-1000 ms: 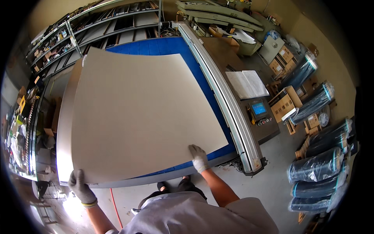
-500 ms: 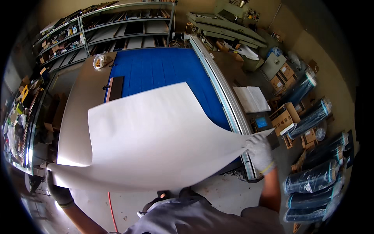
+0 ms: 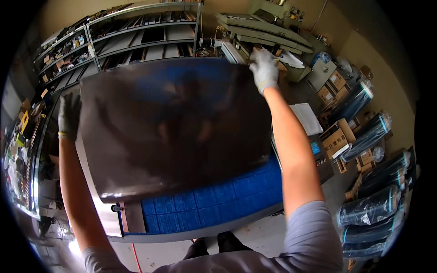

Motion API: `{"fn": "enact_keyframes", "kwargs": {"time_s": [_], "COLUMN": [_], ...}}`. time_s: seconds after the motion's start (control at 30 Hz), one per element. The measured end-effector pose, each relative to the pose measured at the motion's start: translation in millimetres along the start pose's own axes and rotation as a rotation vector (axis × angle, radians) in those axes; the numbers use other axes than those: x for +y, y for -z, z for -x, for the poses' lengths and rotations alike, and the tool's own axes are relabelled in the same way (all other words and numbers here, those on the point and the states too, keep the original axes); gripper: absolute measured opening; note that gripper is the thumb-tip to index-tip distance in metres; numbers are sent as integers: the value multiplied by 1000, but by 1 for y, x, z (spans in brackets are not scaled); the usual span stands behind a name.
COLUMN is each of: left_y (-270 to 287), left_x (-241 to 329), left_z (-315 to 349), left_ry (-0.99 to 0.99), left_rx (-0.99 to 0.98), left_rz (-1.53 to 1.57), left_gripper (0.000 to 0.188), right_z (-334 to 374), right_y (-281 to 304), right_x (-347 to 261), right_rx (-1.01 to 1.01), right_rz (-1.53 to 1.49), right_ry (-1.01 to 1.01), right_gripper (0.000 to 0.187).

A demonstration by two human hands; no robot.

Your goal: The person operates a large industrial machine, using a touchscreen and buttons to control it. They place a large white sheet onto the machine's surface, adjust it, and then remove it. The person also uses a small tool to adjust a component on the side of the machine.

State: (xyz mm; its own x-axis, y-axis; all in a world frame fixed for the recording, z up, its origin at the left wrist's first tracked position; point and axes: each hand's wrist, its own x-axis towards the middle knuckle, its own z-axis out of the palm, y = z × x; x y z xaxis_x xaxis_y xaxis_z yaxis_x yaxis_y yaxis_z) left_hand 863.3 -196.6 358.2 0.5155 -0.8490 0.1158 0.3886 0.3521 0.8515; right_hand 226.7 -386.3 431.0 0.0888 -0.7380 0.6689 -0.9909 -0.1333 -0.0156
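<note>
Head view: the far right corner of a glossy dark sheet (image 3: 177,132) is met by the gloved right hand (image 3: 264,70), and its far left corner is neared by the gloved left hand (image 3: 69,116); whether either hand is pinching it cannot be told through the blur. The sheet is spread above a blue table bed (image 3: 214,200), whose near strip is left uncovered. Beyond, metal shelving (image 3: 145,29) is seen; plastic-wrapped dark rolls (image 3: 368,207) are stacked at right.
</note>
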Motion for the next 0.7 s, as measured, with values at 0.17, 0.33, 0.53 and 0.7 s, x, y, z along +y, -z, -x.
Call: {"fn": "enact_keyframes", "kwargs": {"time_s": [0.17,0.33,0.53,0.7], "left_y": [144,282,268,311], "left_x": [-26,-141,-218,-201], "left_z": [26,144,128,98], "left_ry": [-708,183,329,220], "left_rx": [45,285,327,245], "left_rz": [-1860,-819,-880,-999], "left_gripper": [68,73,86,53], "right_z": [62,231,284,245], "right_y": [-78,-212,-274,-280], "right_x": [83,156,165,120], "right_rx": [5,-632,-697,-769], "right_rz": [-232,-637,-813,-1021], "right_ry": [-336,-816,-680,-731], "right_gripper": [71,65,69,71]}}
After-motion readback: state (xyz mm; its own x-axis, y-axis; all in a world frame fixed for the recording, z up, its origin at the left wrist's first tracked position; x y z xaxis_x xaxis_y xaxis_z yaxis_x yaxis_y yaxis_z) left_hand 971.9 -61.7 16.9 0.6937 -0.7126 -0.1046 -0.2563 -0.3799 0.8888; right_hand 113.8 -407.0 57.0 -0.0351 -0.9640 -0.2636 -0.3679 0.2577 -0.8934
